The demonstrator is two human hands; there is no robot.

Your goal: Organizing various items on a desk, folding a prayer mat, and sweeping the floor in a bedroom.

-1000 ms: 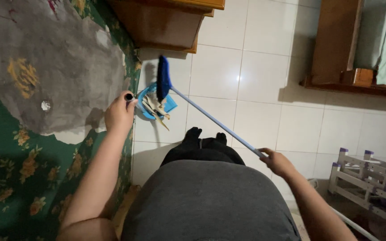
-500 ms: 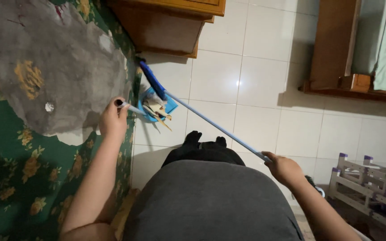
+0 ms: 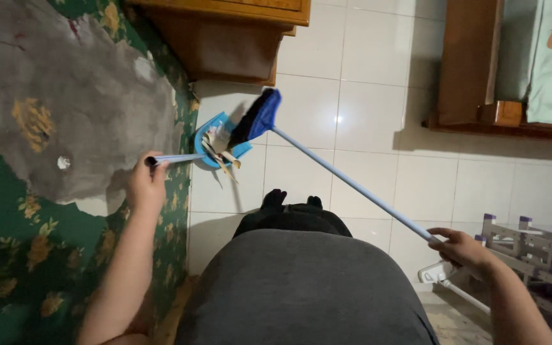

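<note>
Sweeping scraps into a blue dustpan on a white tiled floor.

The left hand (image 3: 145,185), at 9 o'clock, is clenched around the dustpan handle (image 3: 174,158); the dustpan (image 3: 215,144), holding pale paper scraps (image 3: 220,148), sits on the tiled floor (image 3: 365,108) beside the green floral carpet (image 3: 33,243). The right hand (image 3: 464,250), at 4 o'clock, grips the broom pole (image 3: 352,184), whose blue broom head (image 3: 260,117) touches the dustpan's far side, below a wooden cabinet (image 3: 231,38) at 12 o'clock.
</note>
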